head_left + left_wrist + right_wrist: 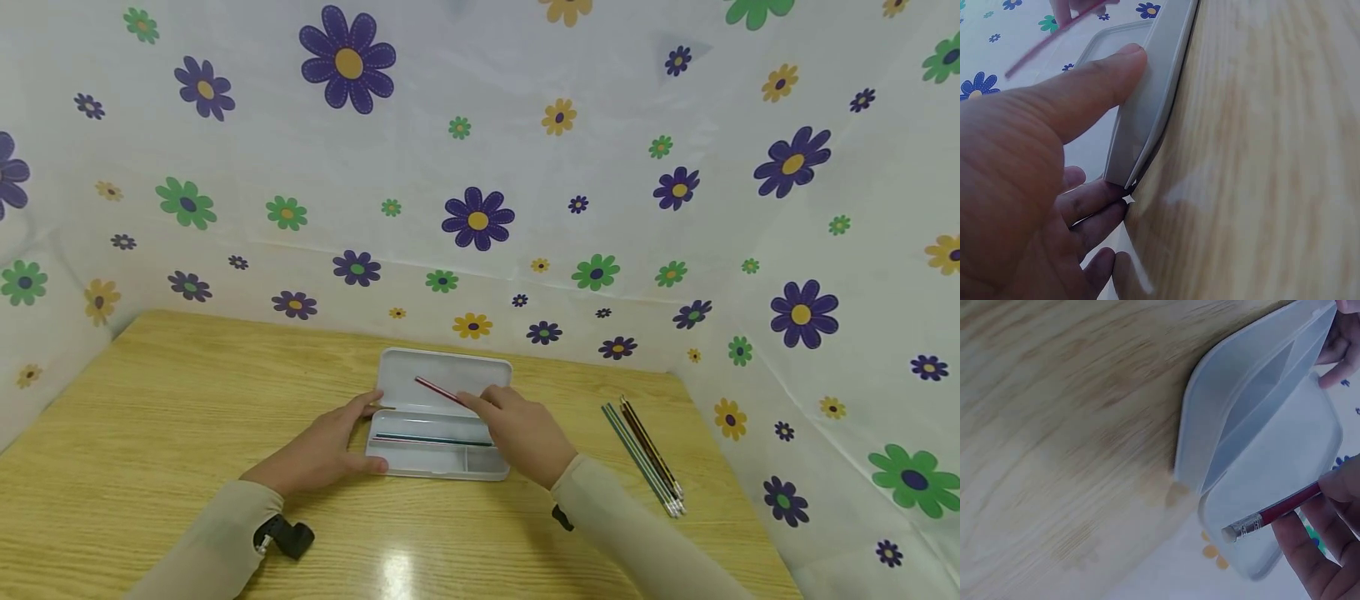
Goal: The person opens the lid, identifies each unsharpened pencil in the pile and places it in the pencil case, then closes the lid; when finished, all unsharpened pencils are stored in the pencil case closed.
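Observation:
A white pencil case (pixel 427 461) lies on the table with its lid (pixel 401 375) folded back behind it. My left hand (pixel 326 450) grips its left end, thumb on the front side and fingers around the back corner. Between thumb and fingers, my right hand (pixel 528 433) pinches a red pencil (pixel 1288 503) with a white eraser at its end. In the head view this pencil slants over the open lid. Pencils (pixel 431 440) lie lengthwise in the long back compartment, their right ends hidden by my right hand.
To the right, several pencils (pixel 643 454) lie in a loose bundle, erasers towards me. The case has a small compartment (pixel 486 460) at its front right. Behind the wooden table (pixel 187 400) hangs a white flowered sheet (pixel 420 167), which also runs along both sides.

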`<state>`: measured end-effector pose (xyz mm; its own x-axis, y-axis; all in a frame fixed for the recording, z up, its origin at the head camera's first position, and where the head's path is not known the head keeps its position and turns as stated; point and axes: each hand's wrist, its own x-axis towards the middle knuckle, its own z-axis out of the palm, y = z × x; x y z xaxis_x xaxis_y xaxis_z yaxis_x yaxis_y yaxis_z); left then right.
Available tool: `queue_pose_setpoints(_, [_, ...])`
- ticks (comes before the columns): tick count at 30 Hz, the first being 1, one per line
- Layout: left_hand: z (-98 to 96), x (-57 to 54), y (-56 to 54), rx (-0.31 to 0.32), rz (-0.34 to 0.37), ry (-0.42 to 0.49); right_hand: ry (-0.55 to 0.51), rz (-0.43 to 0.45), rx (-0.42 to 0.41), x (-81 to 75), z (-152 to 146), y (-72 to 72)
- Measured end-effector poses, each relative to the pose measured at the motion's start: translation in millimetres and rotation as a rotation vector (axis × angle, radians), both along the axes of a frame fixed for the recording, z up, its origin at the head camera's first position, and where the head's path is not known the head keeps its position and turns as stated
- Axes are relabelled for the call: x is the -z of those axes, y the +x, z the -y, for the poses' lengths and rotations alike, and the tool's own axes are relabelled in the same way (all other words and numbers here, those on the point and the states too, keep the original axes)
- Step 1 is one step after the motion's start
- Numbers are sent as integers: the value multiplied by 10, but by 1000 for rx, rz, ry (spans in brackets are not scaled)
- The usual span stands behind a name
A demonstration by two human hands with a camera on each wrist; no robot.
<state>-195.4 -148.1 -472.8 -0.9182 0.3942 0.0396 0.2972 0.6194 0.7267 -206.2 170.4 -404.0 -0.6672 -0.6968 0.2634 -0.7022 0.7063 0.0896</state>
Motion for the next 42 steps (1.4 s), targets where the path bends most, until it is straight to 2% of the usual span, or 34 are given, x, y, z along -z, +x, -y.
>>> queue_pose_setpoints(7, [1,12,-8,4,-3,2,132,119,-32,100,224,-87])
queue_pose_setpoints(13, [1,2,-6,5,-7,-9,213,150,-58,178,318,-147])
queue_pose_setpoints(18, [5,-17,7,-2,5,-4,237,168,-69,187,401,-181])
queue_pose_setpoints(24, [3,-34,27,-1,31,9,251,243,-42,198,474,-235])
queue_pose_setpoints(34, [1,-54,24,1,14,0,268,297,-6,165,494,-266])
queue_pose_setpoints(42, [0,-27,13,-4,14,1,312,304,-52,161,492,-305])
